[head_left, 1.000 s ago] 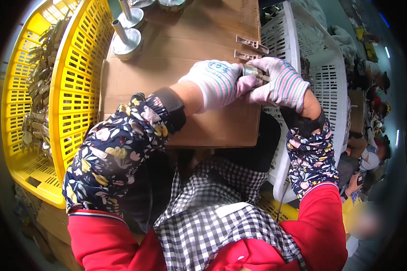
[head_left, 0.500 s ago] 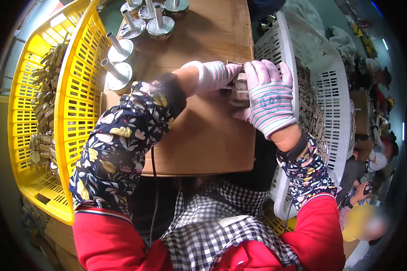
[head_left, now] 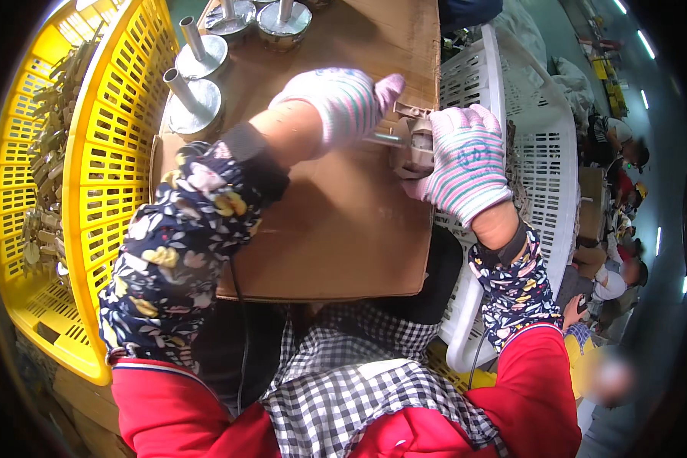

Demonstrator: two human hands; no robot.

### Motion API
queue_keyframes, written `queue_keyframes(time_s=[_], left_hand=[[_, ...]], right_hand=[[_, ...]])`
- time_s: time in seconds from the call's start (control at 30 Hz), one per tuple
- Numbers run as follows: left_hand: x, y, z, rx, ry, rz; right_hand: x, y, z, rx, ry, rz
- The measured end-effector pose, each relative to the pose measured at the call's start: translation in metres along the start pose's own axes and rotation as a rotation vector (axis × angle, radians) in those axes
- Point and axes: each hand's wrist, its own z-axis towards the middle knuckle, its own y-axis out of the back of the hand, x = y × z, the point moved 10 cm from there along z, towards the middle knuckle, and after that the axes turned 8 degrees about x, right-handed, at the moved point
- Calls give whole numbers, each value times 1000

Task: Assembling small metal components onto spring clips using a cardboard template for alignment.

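My right hand (head_left: 467, 156), in a striped knit glove, is closed on a greyish metal block (head_left: 414, 156) near the right edge of the cardboard-covered table (head_left: 328, 252). Beyond the block, a flat metal strip with holes (head_left: 411, 111) shows by the right fingertips. My left hand (head_left: 340, 107), gloved alike, is curled just left of the block, its thumb sticking out. From under its fingers a thin shiny metal rod (head_left: 385, 139) points toward the block. The left palm hides the rod's other end. Whether the rod touches the block cannot be told.
Several round metal discs with upright tubes, one of them a nearer tube-topped disc (head_left: 196, 105), stand at the table's far left. A yellow crate (head_left: 122, 175) of metal parts is on the left, a white crate (head_left: 553, 183) on the right. A black cable (head_left: 241, 328) hangs below the table.
My left hand has pulled back left and slightly away from the block, and the rod now shows beneath it. My right hand stays at the block. The whole view has shifted a little.
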Motion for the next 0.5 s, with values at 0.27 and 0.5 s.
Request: queue_keyframes(time_s=[0.27,0.5], left_hand=[[-1,4,1,-184,-218,-106],[-20,-24,-6,-79,-291,9]], right_hand=[[-3,3,8,120,-90,88],[4,2,-6,-60,-82,-68]])
